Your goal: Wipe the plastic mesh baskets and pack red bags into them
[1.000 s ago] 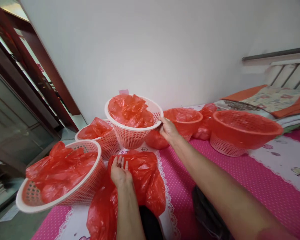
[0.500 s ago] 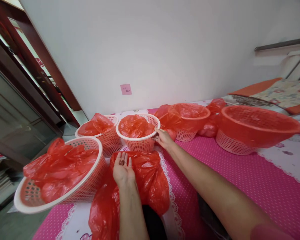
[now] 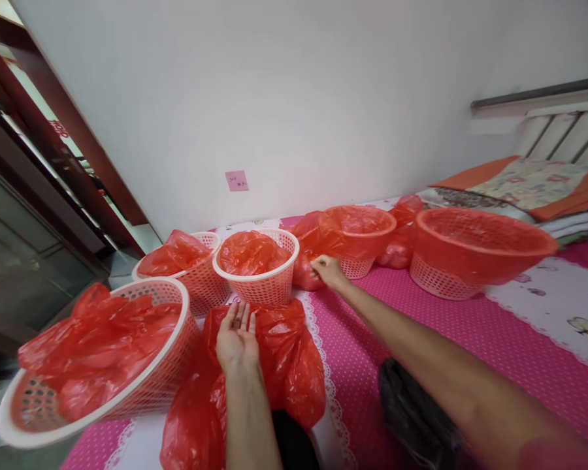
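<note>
My left hand (image 3: pixel 238 343) lies palm up with its fingers stretched out, over a crumpled red plastic bag (image 3: pixel 298 372) on the bed. Just beyond its fingertips stands a round white plastic basket (image 3: pixel 259 287) with red plastic bagging (image 3: pixel 252 253) bunched inside. My right hand (image 3: pixel 327 271) has its fingers curled together in front of a red bag (image 3: pixel 304 267), to the right of that basket. Whether it pinches the bag or anything else cannot be made out. A basket with red plastic drawn over its rim (image 3: pixel 360 225) is just behind the right hand.
Two more white baskets, one large (image 3: pixel 169 365) and one behind it (image 3: pixel 206 287), hold red bagging at left. Another red-covered basket (image 3: pixel 485 251) stands right. Folded bedding (image 3: pixel 529 186) lies near the bed rails. A dark cloth-like item (image 3: pixel 411 411) sits below my right forearm.
My right hand has let go of the white basket's rim and moved right, its fingers now curled by the red bag. My left hand stays open; the view has shifted slightly right.
</note>
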The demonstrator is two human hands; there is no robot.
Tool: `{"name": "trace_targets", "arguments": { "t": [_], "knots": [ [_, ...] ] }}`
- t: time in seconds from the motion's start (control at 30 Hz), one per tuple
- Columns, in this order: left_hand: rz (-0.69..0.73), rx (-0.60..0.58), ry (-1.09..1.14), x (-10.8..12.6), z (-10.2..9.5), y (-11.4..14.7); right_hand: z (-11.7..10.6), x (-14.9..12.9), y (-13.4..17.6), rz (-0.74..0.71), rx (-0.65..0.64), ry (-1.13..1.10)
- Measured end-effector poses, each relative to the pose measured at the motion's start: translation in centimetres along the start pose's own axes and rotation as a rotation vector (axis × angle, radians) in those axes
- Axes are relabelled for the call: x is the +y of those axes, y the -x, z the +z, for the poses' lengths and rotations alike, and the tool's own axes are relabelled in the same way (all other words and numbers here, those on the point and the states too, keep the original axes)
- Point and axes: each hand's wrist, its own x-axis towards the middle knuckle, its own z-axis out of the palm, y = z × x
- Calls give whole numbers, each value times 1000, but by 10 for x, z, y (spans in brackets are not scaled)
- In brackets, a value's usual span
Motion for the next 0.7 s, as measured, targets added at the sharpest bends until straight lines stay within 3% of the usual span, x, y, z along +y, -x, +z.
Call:
{"name": "trace_targets", "arguments": {
  "t": [0.13,0.3,0.5,0.7],
  "knots": [
    [-33,-37,-2,-3,2,2,-67,-8,-24,-161,251,280],
    [-42,-63,-13,-2,4,3,-127,-16,-52,-153,272,586],
    [-32,-92,-30,-5,2,-1,-156,13,-39,-69,254,818],
    [-37,-181,-111,-12,6,1,-179,18,12,-165,317,859]
  ]
}}
